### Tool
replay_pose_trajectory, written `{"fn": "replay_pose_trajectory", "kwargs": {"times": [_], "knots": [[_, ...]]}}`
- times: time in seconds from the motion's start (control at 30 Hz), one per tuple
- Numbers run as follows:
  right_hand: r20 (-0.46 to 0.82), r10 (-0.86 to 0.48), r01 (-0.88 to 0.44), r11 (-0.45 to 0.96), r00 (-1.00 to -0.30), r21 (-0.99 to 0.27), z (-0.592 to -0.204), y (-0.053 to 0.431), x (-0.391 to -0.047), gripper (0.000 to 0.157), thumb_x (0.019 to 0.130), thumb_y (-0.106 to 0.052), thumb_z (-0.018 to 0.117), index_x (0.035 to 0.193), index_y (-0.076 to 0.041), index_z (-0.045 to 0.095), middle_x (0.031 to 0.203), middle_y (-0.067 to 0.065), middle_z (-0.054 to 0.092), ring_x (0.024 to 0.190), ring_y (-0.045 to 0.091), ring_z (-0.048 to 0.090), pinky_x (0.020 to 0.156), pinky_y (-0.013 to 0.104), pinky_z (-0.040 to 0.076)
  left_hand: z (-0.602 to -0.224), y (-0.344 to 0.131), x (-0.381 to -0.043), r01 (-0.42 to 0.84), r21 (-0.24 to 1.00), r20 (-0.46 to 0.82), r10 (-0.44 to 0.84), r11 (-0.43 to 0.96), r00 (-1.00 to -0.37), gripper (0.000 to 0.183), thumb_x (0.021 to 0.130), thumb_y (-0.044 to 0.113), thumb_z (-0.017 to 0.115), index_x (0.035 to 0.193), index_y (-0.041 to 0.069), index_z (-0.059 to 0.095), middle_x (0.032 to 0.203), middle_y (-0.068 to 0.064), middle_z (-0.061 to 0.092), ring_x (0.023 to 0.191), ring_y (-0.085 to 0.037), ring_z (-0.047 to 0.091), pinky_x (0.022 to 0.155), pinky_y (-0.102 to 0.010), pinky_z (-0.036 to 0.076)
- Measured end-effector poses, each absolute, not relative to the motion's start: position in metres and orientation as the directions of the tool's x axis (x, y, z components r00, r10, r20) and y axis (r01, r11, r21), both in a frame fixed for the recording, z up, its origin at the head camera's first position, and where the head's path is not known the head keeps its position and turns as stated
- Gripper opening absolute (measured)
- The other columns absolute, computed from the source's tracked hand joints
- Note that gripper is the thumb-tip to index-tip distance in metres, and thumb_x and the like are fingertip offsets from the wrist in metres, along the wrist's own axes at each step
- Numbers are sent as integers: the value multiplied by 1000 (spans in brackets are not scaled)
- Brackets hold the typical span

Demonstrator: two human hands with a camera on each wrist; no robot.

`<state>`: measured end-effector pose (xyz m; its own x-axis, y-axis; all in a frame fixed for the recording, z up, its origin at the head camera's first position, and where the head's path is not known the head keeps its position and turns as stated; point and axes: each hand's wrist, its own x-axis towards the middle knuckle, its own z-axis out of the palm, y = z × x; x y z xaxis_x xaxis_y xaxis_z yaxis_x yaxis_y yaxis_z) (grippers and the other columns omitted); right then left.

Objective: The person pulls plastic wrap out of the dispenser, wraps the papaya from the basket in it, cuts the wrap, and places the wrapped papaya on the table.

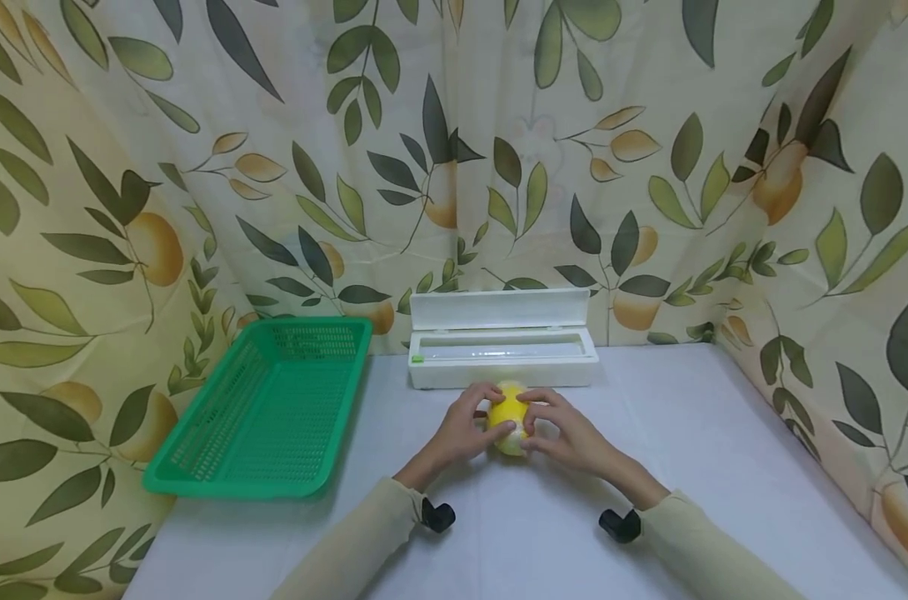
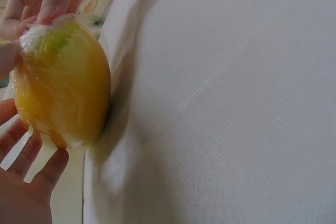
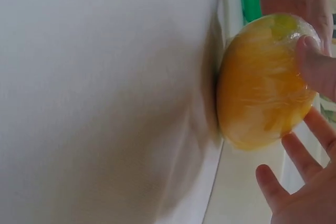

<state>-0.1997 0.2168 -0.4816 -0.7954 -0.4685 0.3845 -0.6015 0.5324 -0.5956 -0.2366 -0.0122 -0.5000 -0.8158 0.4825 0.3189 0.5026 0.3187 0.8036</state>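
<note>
A yellow, rounded fruit with a green patch, maybe a mango, sits on the table wrapped in clear cling film. In the head view, my left hand holds it from the left with bent fingers and thumb. Across from it, my right hand grips the right side. The left wrist view shows the film bunched at one end of the fruit, with fingers touching both ends. Smoother film covers the fruit in the right wrist view, where a thumb presses on it and some fingers are spread below.
Just behind the fruit stands a white cling film box, its lid raised and clear film inside. A green plastic basket is on the left of the white-covered table. Leaf-patterned curtains hang around the back and sides.
</note>
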Motion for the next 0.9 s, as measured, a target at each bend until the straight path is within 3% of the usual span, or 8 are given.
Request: {"fn": "replay_pose_trajectory", "kwargs": {"times": [0.3, 0.47, 0.7, 0.9], "knots": [[388, -501, -630, 536, -773, -562, -480, 215, -206, 28, 85, -16, 84, 85, -25, 58, 135, 11, 57, 132, 39, 51, 103, 64, 44, -500, -14, -242, 482, 813, 300, 473, 327, -828, 37, 92, 24, 78, 121, 9, 61, 137, -5, 56, 128, -22, 55, 94, -32, 55], [367, -482, -599, 535, -795, -595, -479, 214, -209, 23, 89, -16, 80, 89, -25, 58, 134, 11, 58, 129, 38, 52, 104, 62, 44, -502, -16, -243, 500, 808, 318, 484, 312, -815, 37, 91, 24, 80, 119, 8, 62, 136, -6, 57, 125, -22, 56, 93, -32, 56], [322, -439, -531, 532, -839, -659, -483, 213, -210, 20, 94, -17, 76, 92, -24, 57, 132, 7, 59, 127, 35, 52, 105, 65, 41, -505, -17, -240, 536, 771, 338, 493, 344, -802, 37, 93, 28, 77, 121, 9, 62, 140, -11, 53, 130, -26, 52, 95, -43, 55], [311, -430, -515, 526, -848, -677, -486, 212, -212, 19, 98, -17, 71, 92, -25, 55, 133, 7, 56, 129, 37, 46, 106, 68, 37, -507, -16, -240, 527, 773, 316, 507, 352, -802, 35, 97, 32, 72, 122, 10, 60, 139, -9, 51, 128, -25, 52, 93, -43, 55]]}}
